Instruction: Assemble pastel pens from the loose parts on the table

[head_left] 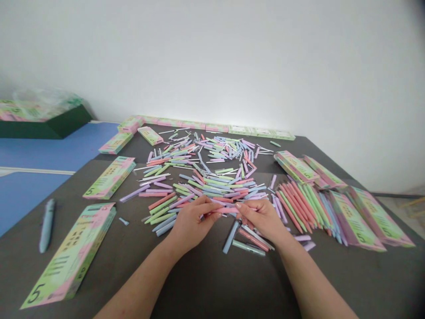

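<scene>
A pink pen barrel (228, 210) lies level between my two hands above the dark table. My left hand (195, 219) pinches its left end between thumb and fingers. At the other end, the thumb and fingers of my right hand (260, 217) close on it, covering that tip. Just beyond and beneath spreads a heap of loose pen parts (212, 180) in green, blue, purple and red, with thin white refills among them. Below my right hand lie a few more pieces, including a blue one (231, 237) and a green one (249, 247).
To the right, a row of assembled-looking pens (300, 204) sits beside patterned boxes (357, 219). On the left are more boxes (71, 252) and a thick blue pen (47, 226). Boxes (192, 126) line the back edge. A dark green bin (71, 120) stands on a blue surface.
</scene>
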`<state>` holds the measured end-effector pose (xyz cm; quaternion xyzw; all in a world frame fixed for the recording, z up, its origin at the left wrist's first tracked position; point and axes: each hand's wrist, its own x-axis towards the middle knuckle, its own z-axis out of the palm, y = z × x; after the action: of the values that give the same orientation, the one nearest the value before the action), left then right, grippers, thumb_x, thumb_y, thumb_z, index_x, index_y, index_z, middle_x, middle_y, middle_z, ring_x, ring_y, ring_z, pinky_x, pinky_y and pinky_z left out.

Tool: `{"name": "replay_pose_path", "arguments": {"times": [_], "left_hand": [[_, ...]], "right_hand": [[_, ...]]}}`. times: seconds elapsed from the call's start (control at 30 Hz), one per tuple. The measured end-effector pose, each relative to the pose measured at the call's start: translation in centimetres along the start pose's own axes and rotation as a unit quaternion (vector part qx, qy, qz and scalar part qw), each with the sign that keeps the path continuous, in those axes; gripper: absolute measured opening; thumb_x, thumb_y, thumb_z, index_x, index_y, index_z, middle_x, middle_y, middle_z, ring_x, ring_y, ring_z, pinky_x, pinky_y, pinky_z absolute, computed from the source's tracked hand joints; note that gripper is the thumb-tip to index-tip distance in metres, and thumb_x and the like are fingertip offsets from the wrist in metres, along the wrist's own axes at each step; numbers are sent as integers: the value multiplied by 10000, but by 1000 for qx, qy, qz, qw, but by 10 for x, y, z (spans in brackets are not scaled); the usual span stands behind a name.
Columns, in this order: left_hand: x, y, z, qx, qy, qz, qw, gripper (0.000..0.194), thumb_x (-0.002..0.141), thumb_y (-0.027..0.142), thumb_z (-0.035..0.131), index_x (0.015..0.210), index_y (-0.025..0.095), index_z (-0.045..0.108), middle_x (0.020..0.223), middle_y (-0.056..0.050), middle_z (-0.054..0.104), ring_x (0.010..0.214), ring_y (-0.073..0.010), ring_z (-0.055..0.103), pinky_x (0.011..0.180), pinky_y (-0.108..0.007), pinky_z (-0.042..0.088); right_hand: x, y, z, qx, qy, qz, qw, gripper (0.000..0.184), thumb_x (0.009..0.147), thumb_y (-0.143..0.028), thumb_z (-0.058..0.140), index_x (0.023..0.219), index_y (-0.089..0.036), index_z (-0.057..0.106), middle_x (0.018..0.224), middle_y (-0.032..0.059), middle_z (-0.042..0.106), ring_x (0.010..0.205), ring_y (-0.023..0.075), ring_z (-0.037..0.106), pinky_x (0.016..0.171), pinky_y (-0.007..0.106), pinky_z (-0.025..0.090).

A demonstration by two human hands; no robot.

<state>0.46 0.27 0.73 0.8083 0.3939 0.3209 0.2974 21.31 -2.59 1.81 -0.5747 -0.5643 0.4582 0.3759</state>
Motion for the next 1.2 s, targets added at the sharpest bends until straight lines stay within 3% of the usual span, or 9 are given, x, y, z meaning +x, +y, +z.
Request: {"name": "replay_pose_path", "arguments": {"times": [0.43,0.67,0.83,1.1,1.2], "left_hand": [[-2,2,1,53,-12,12,998,214,887,228,555,1044,221,700,927,-20,652,790,-134,590,693,-251,425],[-4,5,1,131,-54,74,987,263,936,278,468,1126,281,649,915,-5,667,771,-147,607,665,-265,411],[-5,2,5,163,-72,87,980,260,946,321,452,1113,260,641,894,-3,686,796,-165,627,674,-285,402],[-6,5,3,167,-70,76,981,231,938,305,464,1040,253,665,842,5,696,742,-150,622,669,-284,377],[-5,5,0,167,-69,65,981,256,946,334,442,1007,248,676,812,-3,685,719,-149,606,662,-281,369]], "right_hand": [[2,0,4,20,4,50,999,498,781,-571,602,562,-129,675,389,-2,516,299,57,383,320,188,256],[1,2,8,18,-35,59,997,494,767,-580,609,568,-132,673,381,-3,523,293,65,398,315,193,266],[2,4,15,37,-50,72,996,497,775,-575,605,581,-122,672,392,-9,519,292,51,381,313,181,231],[1,5,14,30,-85,57,994,476,791,-559,599,617,-120,664,425,-15,519,318,57,398,337,185,251],[0,2,5,38,-105,16,994,343,784,-481,651,788,-139,677,535,-17,569,410,81,476,397,193,335]]}}
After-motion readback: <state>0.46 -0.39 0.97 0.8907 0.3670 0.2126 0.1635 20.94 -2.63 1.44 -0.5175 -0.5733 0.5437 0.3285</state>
